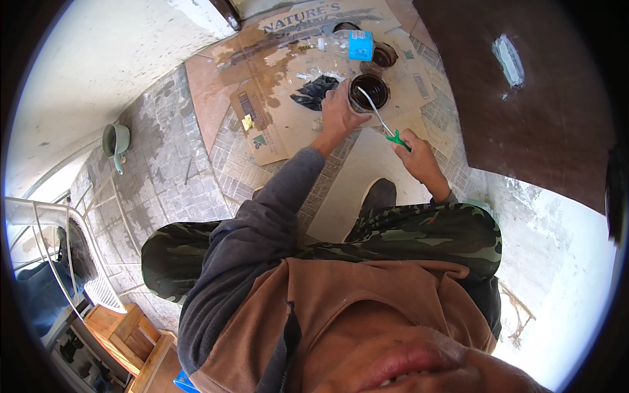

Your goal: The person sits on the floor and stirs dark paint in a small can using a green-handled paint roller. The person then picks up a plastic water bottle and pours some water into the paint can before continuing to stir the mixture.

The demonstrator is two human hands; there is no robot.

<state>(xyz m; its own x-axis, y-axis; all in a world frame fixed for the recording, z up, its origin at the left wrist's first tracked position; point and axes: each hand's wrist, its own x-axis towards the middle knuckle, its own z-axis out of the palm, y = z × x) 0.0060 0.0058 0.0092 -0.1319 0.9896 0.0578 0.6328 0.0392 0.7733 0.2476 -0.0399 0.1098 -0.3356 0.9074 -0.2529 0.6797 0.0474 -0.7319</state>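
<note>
My left hand [337,108] grips the near left side of an open round container [383,101] of dark liquid. My right hand [413,156] holds a tool by its green handle [397,140]. Its thin pale shaft reaches into that container, bent at the top. A clear plastic bottle [334,46] with a blue label lies just beyond, near two more dark-filled containers [384,56]. Crumpled black plastic [308,97] is left of my left hand, on stained cardboard [268,137].
A dark brown panel [511,124] with a pale patch stands at right. A pale green dipper [116,141] is by the left wall [78,78]. A white metal rack [98,275] and wooden furniture [124,324] are at lower left. My crossed or bent legs [419,236] are below my hands.
</note>
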